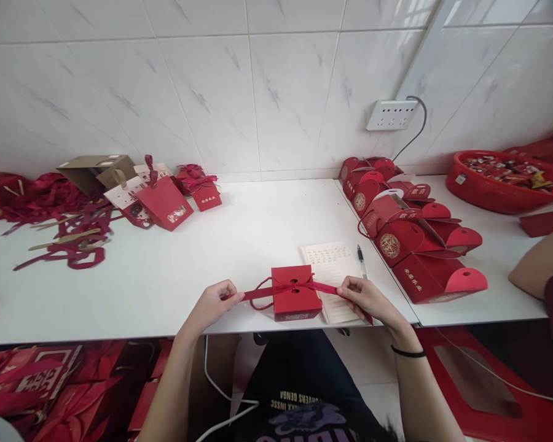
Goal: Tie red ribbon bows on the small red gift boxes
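Note:
A small red gift box (295,304) stands near the table's front edge, with a cord handle looped out at its left side. Across its top runs a dark red ribbon (322,287), crossed at the middle over the lid's cut-outs. My left hand (219,304) pinches one ribbon end to the left of the box. To the right, my right hand (362,298) grips the other end, whose tail hangs below the fingers. Both ends look stretched out sideways. Under the right hand lies an open notebook (332,258) with handwriting, a pen (361,261) beside it.
Several open red boxes (410,245) line the right side, before a red basin (502,184) of wrapped sweets. Loose ribbons (80,239), finished-looking gift boxes (166,202) and a cardboard box (96,172) sit at left. Another person's arm (541,258) reaches in at right.

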Demonstrator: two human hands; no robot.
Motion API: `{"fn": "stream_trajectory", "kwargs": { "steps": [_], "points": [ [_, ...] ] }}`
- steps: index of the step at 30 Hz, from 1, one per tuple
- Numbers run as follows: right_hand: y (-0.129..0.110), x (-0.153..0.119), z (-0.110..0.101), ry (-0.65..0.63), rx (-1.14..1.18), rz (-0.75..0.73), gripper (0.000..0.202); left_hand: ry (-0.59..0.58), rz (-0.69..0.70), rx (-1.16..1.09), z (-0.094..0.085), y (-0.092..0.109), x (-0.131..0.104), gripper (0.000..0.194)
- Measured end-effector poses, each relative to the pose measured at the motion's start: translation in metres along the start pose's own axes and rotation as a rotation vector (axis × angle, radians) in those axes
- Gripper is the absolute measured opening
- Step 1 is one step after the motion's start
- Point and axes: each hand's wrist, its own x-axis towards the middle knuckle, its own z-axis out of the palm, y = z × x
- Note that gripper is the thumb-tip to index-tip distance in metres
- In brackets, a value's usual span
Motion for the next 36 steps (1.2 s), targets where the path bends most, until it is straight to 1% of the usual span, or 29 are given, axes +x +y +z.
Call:
{"fn": "stream_trajectory", "kwargs": {
  "steps": [5, 12, 17, 21, 25, 31, 36],
  "points": [
    [-0.002, -0.005, -0.004, 0.011, 0.004, 0.013, 0.048, 0.014, -0.027, 0.049, -0.009, -0.003, -0.004, 0.034],
    [-0.002, -0.006, -0.007, 0.043, -0.036, 0.023, 0.049, 0.033, -0.033, 0.087, -0.013, -0.013, -0.007, 0.034],
    [0.0, -0.009, -0.012, 0.072, -0.078, 0.049, 0.05, 0.052, -0.06, 0.108, -0.018, -0.013, -0.01, 0.035],
    [0.004, -0.011, -0.016, 0.085, -0.093, 0.031, 0.048, 0.068, -0.057, 0.116, -0.02, -0.012, -0.012, 0.034],
    [0.008, -0.013, -0.019, 0.104, -0.106, 0.033, 0.049, 0.086, -0.061, 0.144, -0.023, -0.016, -0.013, 0.035],
    [0.011, -0.015, -0.021, 0.135, -0.097, 0.068, 0.05, 0.108, -0.096, 0.189, -0.032, -0.024, -0.017, 0.037],
    [0.009, -0.016, -0.019, 0.166, -0.152, 0.079, 0.046, 0.139, -0.128, 0.213, -0.035, -0.029, -0.02, 0.039]
  ]
}}
